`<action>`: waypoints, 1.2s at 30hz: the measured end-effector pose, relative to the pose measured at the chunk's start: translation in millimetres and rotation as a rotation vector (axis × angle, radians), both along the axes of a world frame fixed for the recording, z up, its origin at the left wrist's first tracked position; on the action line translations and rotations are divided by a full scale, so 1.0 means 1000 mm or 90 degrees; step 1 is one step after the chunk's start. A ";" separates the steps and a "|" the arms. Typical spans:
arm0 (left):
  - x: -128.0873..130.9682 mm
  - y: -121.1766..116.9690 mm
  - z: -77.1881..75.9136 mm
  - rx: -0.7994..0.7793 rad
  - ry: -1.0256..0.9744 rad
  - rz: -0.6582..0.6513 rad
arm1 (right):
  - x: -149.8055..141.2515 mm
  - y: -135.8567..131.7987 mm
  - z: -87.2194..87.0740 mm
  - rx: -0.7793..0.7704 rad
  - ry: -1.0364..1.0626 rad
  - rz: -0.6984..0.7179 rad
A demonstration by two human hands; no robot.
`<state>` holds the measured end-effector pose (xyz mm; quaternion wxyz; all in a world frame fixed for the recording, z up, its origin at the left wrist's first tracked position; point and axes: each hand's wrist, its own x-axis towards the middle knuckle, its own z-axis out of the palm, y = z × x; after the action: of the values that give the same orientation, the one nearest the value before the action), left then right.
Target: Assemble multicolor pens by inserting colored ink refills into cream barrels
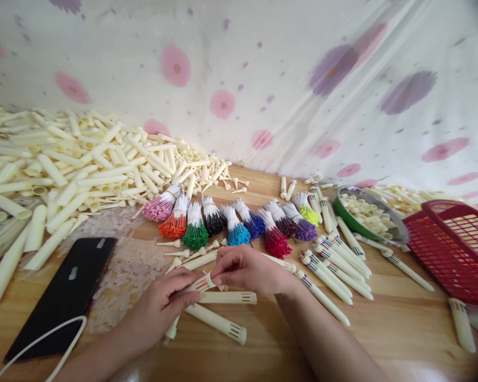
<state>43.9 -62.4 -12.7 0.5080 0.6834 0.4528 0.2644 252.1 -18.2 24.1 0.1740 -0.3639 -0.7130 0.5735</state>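
My left hand (165, 300) is wrapped round a cream multicolour pen barrel (202, 285) with slots near its end; orange and dark bits show in the slots. The fingers of my right hand (249, 269) are pinched at the barrel's slotted end; anything small between them is hidden. Just below lie two more slotted pen barrels (219, 322). Behind my hands stand bundles of pen refills with white tubes and coloured ends, among them green (195, 233), light blue (236, 232) and red (276, 241).
Cream barrels (63, 164) are heaped at the left. A black phone (59, 297) with a white cable lies near clear plastic strips (121, 281). At the right are filled pens (342, 260), a green bowl (344, 217) of small cream parts, and a red basket (448, 254).
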 end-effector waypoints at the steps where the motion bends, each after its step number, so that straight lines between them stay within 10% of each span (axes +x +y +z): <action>1: 0.000 0.000 0.000 -0.004 0.002 -0.006 | 0.000 0.000 0.001 -0.030 -0.009 -0.001; 10: -0.001 0.001 0.003 0.012 0.024 0.041 | 0.008 -0.006 0.006 -0.028 0.024 0.034; 23: -0.004 0.003 -0.009 0.082 0.013 0.143 | 0.001 0.001 0.003 0.013 -0.022 -0.145; 30: -0.004 0.004 -0.007 -0.020 -0.037 0.233 | 0.008 0.022 -0.029 0.333 -0.198 -0.359; 36: -0.002 0.004 -0.007 -0.017 -0.068 0.221 | 0.009 0.032 -0.028 0.558 -0.388 -0.192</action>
<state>42.1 -58.0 -19.3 0.4871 0.5730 0.5400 0.3778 261.3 13.5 -4.3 0.1751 -0.5051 -0.8430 0.0606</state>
